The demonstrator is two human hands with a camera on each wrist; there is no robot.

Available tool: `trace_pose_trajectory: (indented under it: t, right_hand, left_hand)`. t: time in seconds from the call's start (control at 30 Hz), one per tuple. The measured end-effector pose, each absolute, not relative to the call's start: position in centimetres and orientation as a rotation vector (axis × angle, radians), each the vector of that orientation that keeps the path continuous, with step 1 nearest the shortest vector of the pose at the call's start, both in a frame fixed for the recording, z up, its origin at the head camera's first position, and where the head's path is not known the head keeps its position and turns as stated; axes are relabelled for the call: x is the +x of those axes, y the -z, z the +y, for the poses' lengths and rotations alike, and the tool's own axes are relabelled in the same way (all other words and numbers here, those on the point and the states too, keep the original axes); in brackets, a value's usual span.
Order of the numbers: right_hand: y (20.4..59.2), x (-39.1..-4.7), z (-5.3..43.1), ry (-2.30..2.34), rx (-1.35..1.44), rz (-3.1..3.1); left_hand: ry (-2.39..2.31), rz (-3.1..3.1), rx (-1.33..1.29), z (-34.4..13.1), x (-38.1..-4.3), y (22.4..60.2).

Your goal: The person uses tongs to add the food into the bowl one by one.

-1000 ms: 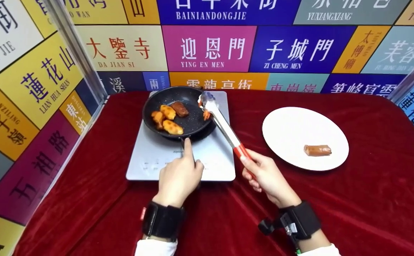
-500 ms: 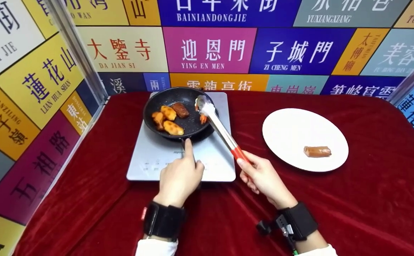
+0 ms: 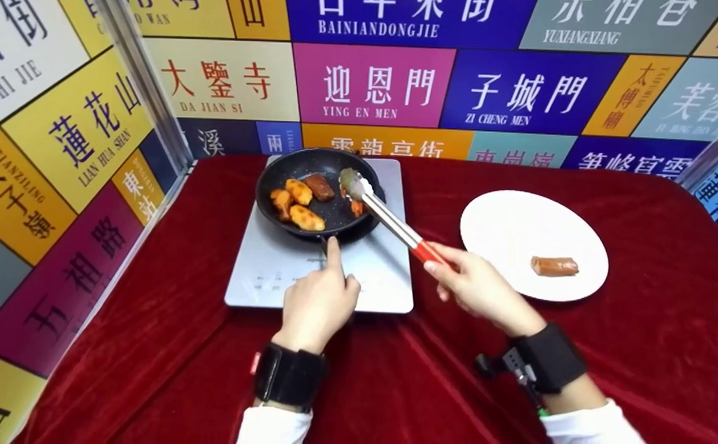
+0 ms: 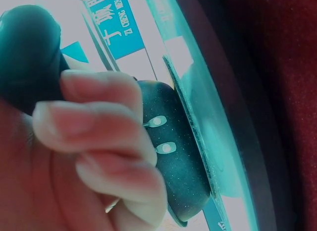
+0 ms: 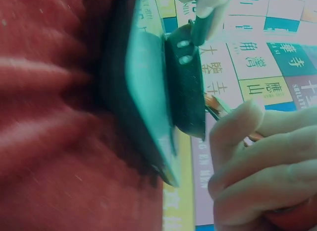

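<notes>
My left hand point(image 3: 320, 303) grips the handle of a black frying pan point(image 3: 334, 217), index finger stretched along it. In the left wrist view its fingers point(image 4: 99, 127) curl round the black handle point(image 4: 27, 52). My right hand point(image 3: 479, 283) holds metal tongs point(image 3: 394, 223) by their red grips. The tongs' head reaches into the pan's right side, over a small orange-red piece of food point(image 3: 357, 208) that it partly hides. Several yellow-orange browned pieces point(image 3: 307, 217) and a dark brown chunk point(image 3: 320, 187) lie in the pan's left half.
The pan sits on a flat silver induction cooker point(image 3: 254, 271). To the right, a white oval plate point(image 3: 506, 228) bears one brown roll-shaped piece point(image 3: 554, 266). A dark red cloth point(image 3: 167, 308) covers the table. Panels with coloured lettered signs point(image 3: 374, 86) stand behind and at the sides.
My right hand has shifted slightly right and the wrist has swung outward, turning the tongs' head within the pan. The left hand keeps its hold. The whole view has shifted a little.
</notes>
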State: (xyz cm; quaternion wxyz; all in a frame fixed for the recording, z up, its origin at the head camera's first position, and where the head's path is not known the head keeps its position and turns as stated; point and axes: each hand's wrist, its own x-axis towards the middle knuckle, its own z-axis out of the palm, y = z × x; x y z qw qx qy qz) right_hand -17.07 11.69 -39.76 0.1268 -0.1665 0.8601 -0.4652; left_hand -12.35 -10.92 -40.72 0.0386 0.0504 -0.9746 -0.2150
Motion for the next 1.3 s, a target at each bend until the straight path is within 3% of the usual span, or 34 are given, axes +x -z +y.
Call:
trace_pose_trajectory:
  t: [0.3,0.83,1.3]
  right_hand:
    - [36.8,-18.5,11.6,0.976,-0.687,2.693]
    - [30.5,-20.8,9.9,0.558,-0.679,2.628]
    - [29.5,-21.7,9.7,0.584,-0.629,2.509]
  left_hand:
    - [0.682,-2.988,0.141,-11.3,-12.3,40.5]
    - [0.673,-2.976,0.137,-11.2,-12.3,40.6]
    - [0.639,-2.948,0.116,-11.3,-12.3,40.9]
